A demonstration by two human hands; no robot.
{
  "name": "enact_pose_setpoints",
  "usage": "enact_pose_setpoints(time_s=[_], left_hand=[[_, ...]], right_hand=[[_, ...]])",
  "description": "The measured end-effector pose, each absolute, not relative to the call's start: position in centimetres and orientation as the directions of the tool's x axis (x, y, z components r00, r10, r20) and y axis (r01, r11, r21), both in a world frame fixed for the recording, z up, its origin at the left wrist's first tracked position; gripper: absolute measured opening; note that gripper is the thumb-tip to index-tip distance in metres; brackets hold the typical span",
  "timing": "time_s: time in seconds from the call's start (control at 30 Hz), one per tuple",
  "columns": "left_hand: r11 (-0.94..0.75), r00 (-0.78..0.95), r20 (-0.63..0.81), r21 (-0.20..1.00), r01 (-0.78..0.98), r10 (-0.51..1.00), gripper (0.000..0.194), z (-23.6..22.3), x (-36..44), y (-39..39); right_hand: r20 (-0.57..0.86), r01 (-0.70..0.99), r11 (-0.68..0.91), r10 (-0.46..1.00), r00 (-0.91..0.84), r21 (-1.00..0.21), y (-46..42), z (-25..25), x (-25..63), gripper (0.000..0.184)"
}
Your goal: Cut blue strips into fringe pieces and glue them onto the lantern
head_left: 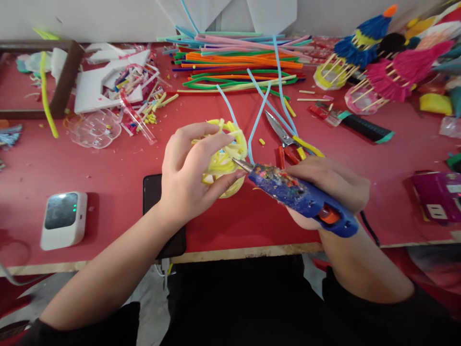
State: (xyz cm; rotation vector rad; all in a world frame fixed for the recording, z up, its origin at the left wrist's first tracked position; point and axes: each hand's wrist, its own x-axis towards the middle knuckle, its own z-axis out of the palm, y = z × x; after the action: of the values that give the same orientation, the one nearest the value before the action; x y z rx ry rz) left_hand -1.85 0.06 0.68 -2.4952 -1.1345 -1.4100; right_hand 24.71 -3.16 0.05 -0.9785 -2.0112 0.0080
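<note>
My left hand [194, 168] is closed around a yellow craft piece [226, 161] made of looped pipe cleaners, held up over the table. My right hand [331, 185] grips a blue hot glue gun [298, 192], its body spotted with dried, many-coloured residue. The metal nozzle points left and meets the near side of the yellow piece, or comes very close to it; which of the two I cannot tell. Part of the yellow piece is hidden by my left fingers. Light blue pipe cleaners [257, 122] lie just behind it, and scissors [279, 129] rest beside them.
Many coloured pipe cleaners [245, 57] are piled at the back. A phone [153, 190] lies under my left wrist, with a white device [65, 218] further left. A utility knife [363, 126], stick-and-paper figures [403, 72] and a purple box [437, 197] sit right. Scraps [140, 91] cover the back left.
</note>
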Motion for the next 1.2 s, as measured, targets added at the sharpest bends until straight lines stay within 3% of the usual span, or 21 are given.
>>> enact_pose_setpoints(time_s=[0.1,0.17,0.3,0.4,0.63,0.8,0.97,1.2], left_hand=[[-0.722,0.303,0.754,0.310,0.619,0.583,0.050,0.6,-1.9,0.1],[-0.725,0.312,0.743,0.322,0.609,0.593,0.055,0.5,-2.1,0.3],[-0.769,0.332,0.748,0.355,0.531,0.574,0.057,0.3,-2.5,0.6],[-0.787,0.329,0.759,0.366,0.497,0.562,0.052,0.5,-2.5,0.5],[-0.783,0.315,0.769,0.356,0.511,0.556,0.039,1.0,-2.2,0.3],[-0.808,0.316,0.790,0.348,0.476,0.526,0.045,0.6,-2.3,0.7],[-0.812,0.326,0.796,0.322,0.486,0.511,0.047,0.5,-2.4,0.8],[-0.845,0.313,0.832,0.299,0.444,0.459,0.042,0.8,-2.0,0.8]], right_hand=[[0.802,0.584,0.779,0.490,-0.342,-0.227,-2.9,0.7,24.5,0.029],[0.805,0.579,0.785,0.481,-0.347,-0.220,-2.8,1.0,24.3,0.033],[0.800,0.565,0.766,0.530,-0.282,-0.308,-2.9,1.1,23.8,0.015],[0.807,0.542,0.753,0.552,-0.212,-0.373,-3.0,1.1,23.4,0.022],[0.785,0.500,0.739,0.596,-0.171,-0.452,-3.1,1.0,23.4,0.017],[0.790,0.499,0.740,0.591,-0.163,-0.451,-3.3,0.6,23.7,0.017],[0.752,0.461,0.712,0.646,-0.133,-0.530,-3.5,0.2,24.0,0.011],[0.775,0.456,0.745,0.609,-0.169,-0.487,-3.2,0.4,24.0,0.006]])
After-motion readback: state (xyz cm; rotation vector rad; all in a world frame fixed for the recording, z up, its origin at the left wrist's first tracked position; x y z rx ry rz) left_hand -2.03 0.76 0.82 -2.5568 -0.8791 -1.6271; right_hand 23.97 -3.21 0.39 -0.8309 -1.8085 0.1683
